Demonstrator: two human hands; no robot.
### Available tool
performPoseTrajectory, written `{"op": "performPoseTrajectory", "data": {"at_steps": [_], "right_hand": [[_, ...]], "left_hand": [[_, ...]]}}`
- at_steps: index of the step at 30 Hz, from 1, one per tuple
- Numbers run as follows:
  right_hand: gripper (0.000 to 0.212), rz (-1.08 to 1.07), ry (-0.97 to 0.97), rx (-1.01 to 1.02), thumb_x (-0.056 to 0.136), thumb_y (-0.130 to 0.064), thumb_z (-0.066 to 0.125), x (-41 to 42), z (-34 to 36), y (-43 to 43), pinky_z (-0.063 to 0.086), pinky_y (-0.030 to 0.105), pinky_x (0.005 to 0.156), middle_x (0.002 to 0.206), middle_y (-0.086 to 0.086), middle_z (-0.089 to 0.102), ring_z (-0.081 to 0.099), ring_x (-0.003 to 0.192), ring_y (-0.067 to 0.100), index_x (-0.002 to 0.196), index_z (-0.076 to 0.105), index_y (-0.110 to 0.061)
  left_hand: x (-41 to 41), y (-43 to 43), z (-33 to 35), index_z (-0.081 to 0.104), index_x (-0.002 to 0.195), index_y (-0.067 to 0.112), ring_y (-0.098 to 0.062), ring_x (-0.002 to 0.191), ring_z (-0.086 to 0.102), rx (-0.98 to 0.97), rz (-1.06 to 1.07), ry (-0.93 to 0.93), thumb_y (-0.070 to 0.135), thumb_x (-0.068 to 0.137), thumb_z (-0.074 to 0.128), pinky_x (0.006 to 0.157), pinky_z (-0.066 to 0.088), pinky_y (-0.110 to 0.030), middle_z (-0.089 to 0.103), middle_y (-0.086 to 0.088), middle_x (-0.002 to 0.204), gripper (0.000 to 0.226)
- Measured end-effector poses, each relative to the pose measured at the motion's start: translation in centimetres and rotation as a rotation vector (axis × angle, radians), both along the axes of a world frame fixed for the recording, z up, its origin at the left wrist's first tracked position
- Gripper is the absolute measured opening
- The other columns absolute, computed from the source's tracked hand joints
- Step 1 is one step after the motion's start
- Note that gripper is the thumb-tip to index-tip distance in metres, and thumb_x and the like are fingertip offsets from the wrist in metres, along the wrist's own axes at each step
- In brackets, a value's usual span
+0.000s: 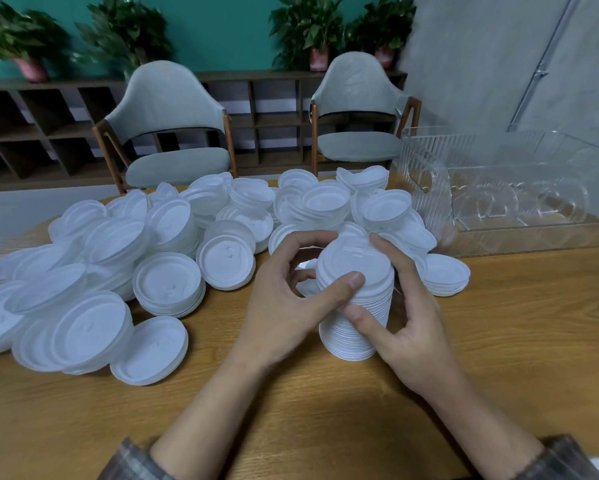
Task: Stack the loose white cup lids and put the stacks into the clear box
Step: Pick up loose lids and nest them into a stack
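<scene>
Left hand [280, 299] and right hand [412, 323], both grips clamped round tall lid stack [355, 261], which stands upright on worktop [498, 341] near clear box [519, 239]. Risk imo: uneven squeeze on lift, middle buckles, lids spill short of box.

— The lids [166, 282]?
— White, every one; the table [498, 341] is honey-brown with a wood grain; the box [429, 202] is clear, its walls ribbed.
— And behind?
— The chairs [166, 98] are pale grey-green on brown frames; the wall [221, 29] is teal; the pots [31, 69] are pink under green leaves [308, 22]; the sleeves [128, 459] are grey plaid.
</scene>
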State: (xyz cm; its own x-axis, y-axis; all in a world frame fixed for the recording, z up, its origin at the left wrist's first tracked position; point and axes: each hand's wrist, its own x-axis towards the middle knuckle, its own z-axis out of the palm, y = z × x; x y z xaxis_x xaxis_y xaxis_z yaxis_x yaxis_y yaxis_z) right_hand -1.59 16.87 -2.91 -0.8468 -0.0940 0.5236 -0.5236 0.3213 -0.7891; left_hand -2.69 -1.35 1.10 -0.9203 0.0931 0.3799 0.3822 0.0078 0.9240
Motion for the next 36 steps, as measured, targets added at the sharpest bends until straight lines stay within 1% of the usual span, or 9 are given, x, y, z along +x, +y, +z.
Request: {"op": "performPoseTrajectory", "data": {"at_steps": [8,15,20,23,26,28,30,33,36], "right_hand": [[0.08,0.011,0.0,-0.028,0.086,-0.064,0.072,0.1,0.1,-0.1,0.047,0.05,0.113,0.154,-0.017,0.05,0.05,0.142,0.013,0.154,0.037,-0.043],[0.076,0.016,0.007,-0.008,0.087,-0.058,0.074,0.2,0.1,0.2,0.05,0.049,0.11,0.148,-0.018,0.054,0.053,0.139,0.015,0.153,0.041,-0.04],[0.072,0.035,-0.025,0.006,0.082,-0.052,0.078,0.3,0.3,0.6,0.054,0.043,0.104,0.139,-0.02,0.059,0.06,0.13,0.013,0.145,0.044,-0.047],[0.07,0.058,-0.053,-0.007,0.079,-0.052,0.079,0.4,0.4,0.9,0.056,0.038,0.102,0.137,-0.023,0.059,0.061,0.128,0.01,0.14,0.046,-0.052],[0.069,0.033,-0.058,0.001,0.078,-0.053,0.079,0.5,0.5,1.3,0.055,0.042,0.103,0.14,-0.021,0.058,0.058,0.132,0.011,0.139,0.047,-0.052],[0.069,0.004,-0.056,0.021,0.077,-0.055,0.079,0.4,0.6,1.8,0.055,0.045,0.103,0.14,-0.019,0.058,0.058,0.132,0.012,0.139,0.048,-0.05],[0.068,-0.019,-0.05,0.04,0.077,-0.056,0.078,0.4,0.7,2.3,0.055,0.046,0.102,0.139,-0.019,0.058,0.058,0.131,0.012,0.138,0.048,-0.048],[0.066,-0.033,-0.063,0.043,0.076,-0.058,0.077,0.4,0.9,3.2,0.055,0.046,0.103,0.139,-0.017,0.059,0.058,0.131,0.012,0.135,0.048,-0.05],[0.065,-0.052,-0.069,0.052,0.075,-0.06,0.076,0.6,0.9,3.6,0.055,0.044,0.102,0.137,-0.017,0.06,0.058,0.129,0.011,0.133,0.048,-0.054]], "left_hand": [[0.4,0.2,-0.1,0.076,0.12,0.025,-0.011,0.117,0.067,-0.046,0.099,0.09,0.046,0.075,0.083,0.086,0.051,-0.014,0.072,0.013,0.118,0.05],[0.4,0.2,-0.5,0.075,0.118,0.026,-0.01,0.116,0.069,-0.038,0.078,0.052,0.046,0.073,0.085,0.089,0.052,-0.016,0.074,0.013,0.118,0.05],[0.2,0.2,-1.0,0.073,0.121,0.025,-0.01,0.119,0.067,-0.055,0.046,0.05,0.043,0.073,0.086,0.091,0.051,-0.017,0.072,0.012,0.121,0.053],[-0.3,-0.1,-1.0,0.073,0.123,0.024,-0.013,0.121,0.067,-0.051,0.052,0.05,0.047,0.082,0.074,0.094,0.052,-0.022,0.073,0.009,0.123,0.047],[-1.0,-0.7,-1.4,0.076,0.117,0.022,-0.012,0.117,0.068,-0.075,0.165,0.041,0.044,0.099,0.06,0.096,0.054,-0.032,0.076,0.009,0.117,0.033],[-1.5,-1.1,-2.0,0.078,0.106,0.022,-0.006,0.105,0.069,-0.154,0.267,0.036,0.021,0.098,0.068,0.091,0.055,-0.03,0.076,0.013,0.107,0.013],[-1.9,-1.3,-2.8,0.077,0.101,0.022,-0.005,0.096,0.068,-0.33,0.326,0.083,0.007,0.092,0.07,0.085,0.054,-0.028,0.074,0.015,0.1,0.019],[-2.3,-1.6,-4.1,0.076,0.1,0.023,-0.006,0.097,0.065,-0.633,0.276,0.213,0.013,0.087,0.071,0.087,0.051,-0.029,0.07,0.016,0.099,0.017],[-2.5,-1.6,-4.6,0.076,0.103,0.024,-0.009,0.098,0.064,-0.787,0.233,0.297,0.027,0.088,0.079,0.086,0.052,-0.033,0.07,0.016,0.101,0.015]]}}
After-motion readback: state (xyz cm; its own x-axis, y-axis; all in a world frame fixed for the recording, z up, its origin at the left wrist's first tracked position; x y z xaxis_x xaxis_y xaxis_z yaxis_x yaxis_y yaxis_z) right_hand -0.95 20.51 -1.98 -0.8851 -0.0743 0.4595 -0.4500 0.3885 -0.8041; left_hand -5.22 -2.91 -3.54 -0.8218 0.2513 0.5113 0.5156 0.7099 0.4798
